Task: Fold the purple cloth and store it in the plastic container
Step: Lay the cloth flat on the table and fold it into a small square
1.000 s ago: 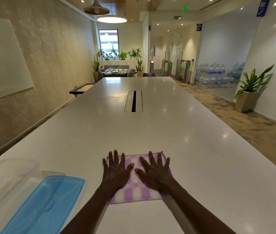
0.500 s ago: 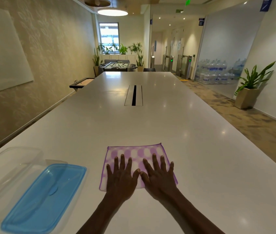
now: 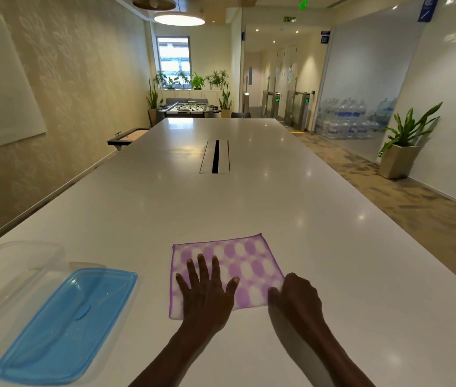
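Observation:
The purple and white checked cloth point(image 3: 245, 266) lies flat on the white table point(image 3: 249, 196), close to the near edge. My left hand point(image 3: 207, 289) rests flat on the cloth's near left part, fingers spread. My right hand point(image 3: 295, 298) sits at the cloth's near right corner with its fingers curled down, thumb on the fabric, pinching that corner. The clear plastic container point(image 3: 11, 263) stands open at the far left of the table. Its blue lid point(image 3: 65, 325) lies beside it, between the container and the cloth.
A cable slot point(image 3: 215, 156) runs along the table's middle, farther away. The table's right edge borders a carpeted walkway with a potted plant point(image 3: 401, 146). A wall runs along the left side.
Both hands slid back toward me over the cloth. My right hand left the cloth's middle and curled onto its near right corner. The left hand stayed flat.

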{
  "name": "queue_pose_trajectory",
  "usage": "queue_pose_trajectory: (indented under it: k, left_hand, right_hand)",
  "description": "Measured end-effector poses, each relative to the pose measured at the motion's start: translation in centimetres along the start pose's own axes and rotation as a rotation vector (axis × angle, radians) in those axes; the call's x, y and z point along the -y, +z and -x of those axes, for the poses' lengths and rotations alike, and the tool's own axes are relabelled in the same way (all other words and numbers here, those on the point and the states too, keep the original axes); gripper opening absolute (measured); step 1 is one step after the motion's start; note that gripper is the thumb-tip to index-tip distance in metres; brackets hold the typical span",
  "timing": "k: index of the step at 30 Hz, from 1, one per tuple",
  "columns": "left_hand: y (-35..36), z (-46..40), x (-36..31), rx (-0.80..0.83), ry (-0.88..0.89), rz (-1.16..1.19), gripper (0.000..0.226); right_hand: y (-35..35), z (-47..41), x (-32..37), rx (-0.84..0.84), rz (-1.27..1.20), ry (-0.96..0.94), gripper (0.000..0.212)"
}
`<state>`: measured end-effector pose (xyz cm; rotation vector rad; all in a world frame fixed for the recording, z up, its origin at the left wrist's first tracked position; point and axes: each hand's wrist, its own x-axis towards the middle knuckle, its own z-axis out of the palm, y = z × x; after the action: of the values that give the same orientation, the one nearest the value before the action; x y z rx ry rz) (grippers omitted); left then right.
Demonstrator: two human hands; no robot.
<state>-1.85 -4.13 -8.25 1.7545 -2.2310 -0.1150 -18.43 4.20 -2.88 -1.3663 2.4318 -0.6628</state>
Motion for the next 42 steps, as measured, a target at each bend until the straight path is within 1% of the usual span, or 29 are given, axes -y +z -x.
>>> queue_pose_trajectory:
  k: [3,4,7,8,9,11,12,13,14,15,16,17,19,20,23,26,28,30,34,39,42]
  left_hand:
    - [-0.3,0.7,-1.1,-0.032,0.056,0.011,0.082]
    - [-0.3,0.9,-1.6,-0.015,0.074,0.011,0.083]
    - [-0.5,1.1,-2.9,0.075,0.1,0.019,0.079]
    - [-0.8,0.9,-3.3,0.074,0.119,0.07,0.075]
    - [-1.3,0.7,-3.7,0.059,0.146,0.171,0.071]
    - [-2.9,-0.1,-4.8,0.074,0.158,0.499,0.058]
    - [-3.8,-0.9,-5.3,0.123,0.097,0.66,0.05]
    - [-4.6,-1.7,-5.7,0.181,-0.007,0.815,0.043]
    - [-5.5,-2.5,-5.9,0.247,-0.144,0.985,0.041]
    - [-6.3,-3.4,-6.0,0.299,-0.27,1.143,0.046]
    - [-6.9,-4.5,-5.9,0.311,-0.366,1.264,0.052]
    - [-7.5,-5.6,-5.5,0.29,-0.418,1.324,0.056]
    - [-8.6,-7.6,-3.7,0.214,-0.468,1.282,0.058]
    - [-9.1,-8.3,-2.9,0.184,-0.473,1.264,0.054]
    - [-10.0,-10.0,0.1,0.088,-0.465,1.241,0.031]
    - [-10.4,-10.6,2.1,0.08,-0.427,1.201,0.024]
    - [-10.5,-10.6,3.0,0.068,-0.439,1.169,0.017]
    - [-10.2,-10.4,4.1,0.074,-0.448,1.186,0.011]
    - [-9.0,-9.6,5.4,0.109,-0.446,1.178,0.025]
    - [-7.9,-9.2,6.2,-0.009,-0.419,1.076,0.03]
    - [-7.3,-9.1,6.6,-0.039,-0.401,0.986,0.029]
  right_hand:
    - [-0.9,-1.1,-0.7,-0.015,-0.215,0.102,0.023]
    - [-1.1,-1.4,-0.9,-0.035,-0.261,0.121,0.021]
    - [-1.5,-1.9,-0.8,-0.164,-0.333,0.081,0.013]
    - [-1.6,-1.8,-0.4,-0.221,-0.358,0.029,0.01]
    - [-1.7,-1.7,0.1,-0.274,-0.384,-0.039,0.007]
    - [-1.8,-1.3,1.4,-0.345,-0.428,-0.173,0.003]
    - [-1.9,-1.2,2.2,-0.365,-0.439,-0.233,0.003]
    - [-1.9,-0.9,3.0,-0.377,-0.445,-0.296,0.004]
    - [-1.9,-0.4,3.9,-0.378,-0.447,-0.361,0.006]
    - [-1.9,0.0,4.7,-0.369,-0.441,-0.423,0.008]
    - [-1.8,0.5,5.4,-0.363,-0.418,-0.489,0.011]
    - [-1.6,1.0,6.0,-0.363,-0.381,-0.553,0.012]
    - [-0.8,2.0,7.2,-0.356,-0.312,-0.652,0.011]
    - [-0.4,2.5,7.4,-0.352,-0.285,-0.678,0.009]
    - [1.3,3.4,8.4,-0.288,-0.246,-0.725,0.011]
    - [2.3,4.0,8.4,-0.27,-0.208,-0.716,0.01]
    - [2.8,4.2,8.3,-0.257,-0.191,-0.72,0.009]
    - [3.3,4.7,8.2,-0.23,-0.178,-0.727,0.009]
    - [4.5,5.5,8.1,-0.195,-0.144,-0.772,0.008]
    - [5.1,6.4,8.3,-0.18,-0.095,-0.803,0.012]
    - [5.4,7.0,8.5,-0.163,-0.029,-0.836,0.015]
